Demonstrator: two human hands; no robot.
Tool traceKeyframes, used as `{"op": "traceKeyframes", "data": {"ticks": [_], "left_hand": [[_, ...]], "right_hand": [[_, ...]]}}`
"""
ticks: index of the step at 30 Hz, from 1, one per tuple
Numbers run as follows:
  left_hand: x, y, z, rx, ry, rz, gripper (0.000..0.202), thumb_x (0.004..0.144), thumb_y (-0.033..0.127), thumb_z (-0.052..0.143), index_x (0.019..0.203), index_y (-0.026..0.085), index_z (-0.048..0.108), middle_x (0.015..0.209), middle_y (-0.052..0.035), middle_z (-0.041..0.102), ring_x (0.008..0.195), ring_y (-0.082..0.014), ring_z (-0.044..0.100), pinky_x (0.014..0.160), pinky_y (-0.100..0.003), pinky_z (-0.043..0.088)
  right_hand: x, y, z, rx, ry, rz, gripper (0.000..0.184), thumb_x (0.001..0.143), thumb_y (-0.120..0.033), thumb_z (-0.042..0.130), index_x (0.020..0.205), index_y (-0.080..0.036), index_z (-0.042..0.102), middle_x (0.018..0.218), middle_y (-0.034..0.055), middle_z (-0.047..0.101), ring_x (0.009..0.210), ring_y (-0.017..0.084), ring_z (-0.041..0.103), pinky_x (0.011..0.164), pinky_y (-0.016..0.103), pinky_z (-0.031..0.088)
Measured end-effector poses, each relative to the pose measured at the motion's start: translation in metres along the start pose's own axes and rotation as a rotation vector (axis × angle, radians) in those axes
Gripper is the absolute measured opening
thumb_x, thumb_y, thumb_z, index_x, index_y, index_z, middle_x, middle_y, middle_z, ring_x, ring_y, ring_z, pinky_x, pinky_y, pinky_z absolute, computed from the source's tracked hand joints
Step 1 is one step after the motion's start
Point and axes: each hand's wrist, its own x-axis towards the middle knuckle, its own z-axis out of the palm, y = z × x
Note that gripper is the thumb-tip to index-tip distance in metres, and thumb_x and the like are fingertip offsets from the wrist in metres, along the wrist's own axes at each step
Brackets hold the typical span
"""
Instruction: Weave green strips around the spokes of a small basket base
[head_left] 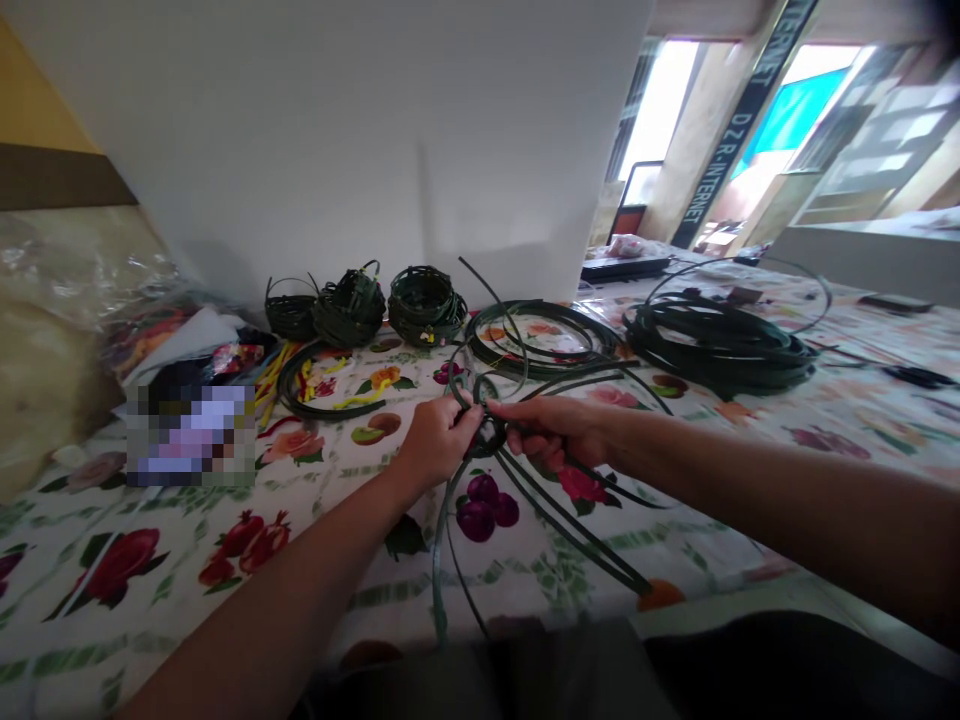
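Dark green flat strips meet in a small woven piece [489, 436], which both hands hold above the table. My left hand [444, 432] pinches its left side between thumb and fingers. From the right, my right hand [559, 425] is closed at the other side, its thumb and forefinger gripping a strip near the weave. Long loose strips [574, 525] fan out from the piece toward the front edge and to the right. One thin strip curls up behind the hands. The fingers partly cover the weave, so its exact pattern is hard to make out.
Behind stand several small dark green woven baskets [426, 305]. Coils of green strip [720, 345] lie at the back right, another coil [544, 335] at the centre back. Yellow strips [352, 395] and plastic bags [142, 320] lie left. A flowered tablecloth [337, 540] covers the table.
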Motion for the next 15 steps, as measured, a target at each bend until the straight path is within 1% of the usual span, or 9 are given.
{"op": "traceKeyframes", "data": {"ticks": [4,7,10,13,15], "left_hand": [[-0.002,0.009,-0.001,0.028,-0.047,0.076,0.033,0.091,0.038,0.053,0.062,0.023,0.044,0.058,0.0010,0.051,0.061,-0.0156,0.052,0.063,-0.029,0.042],[-0.004,0.013,0.000,0.066,-0.067,0.114,0.036,0.090,0.035,0.055,0.059,0.024,0.040,0.055,0.0001,0.049,0.062,-0.0173,0.055,0.065,-0.030,0.046],[-0.007,0.015,0.001,0.113,-0.092,0.148,0.033,0.092,0.033,0.053,0.061,0.024,0.046,0.059,-0.0017,0.055,0.066,-0.0186,0.060,0.069,-0.031,0.049],[-0.011,0.018,0.002,0.174,-0.114,0.197,0.029,0.095,0.033,0.051,0.069,0.023,0.058,0.073,-0.0054,0.068,0.073,-0.0197,0.064,0.074,-0.032,0.051],[-0.013,0.021,0.003,0.219,-0.130,0.224,0.031,0.096,0.034,0.052,0.068,0.022,0.058,0.074,-0.0061,0.068,0.071,-0.0194,0.063,0.074,-0.032,0.050]], "right_hand": [[-0.004,0.009,0.000,0.066,-0.019,0.062,0.065,0.105,-0.067,0.047,0.066,-0.015,0.057,0.046,-0.0101,0.030,0.038,0.003,0.018,0.032,0.012,0.021],[-0.007,0.016,0.002,0.086,0.015,0.032,0.063,0.101,-0.068,0.055,0.066,-0.016,0.055,0.045,-0.0102,0.033,0.037,0.002,0.019,0.032,0.012,0.020],[-0.010,0.023,0.005,0.087,0.049,0.008,0.064,0.100,-0.069,0.055,0.064,-0.016,0.054,0.044,-0.0108,0.032,0.035,0.002,0.019,0.031,0.012,0.019],[-0.011,0.030,0.007,0.076,0.103,-0.029,0.064,0.102,-0.066,0.054,0.063,-0.016,0.054,0.044,-0.0105,0.031,0.035,0.002,0.019,0.031,0.012,0.019],[-0.011,0.034,0.007,0.068,0.161,-0.061,0.061,0.102,-0.063,0.057,0.063,-0.016,0.055,0.044,-0.0094,0.035,0.036,0.002,0.022,0.032,0.012,0.020]]}}
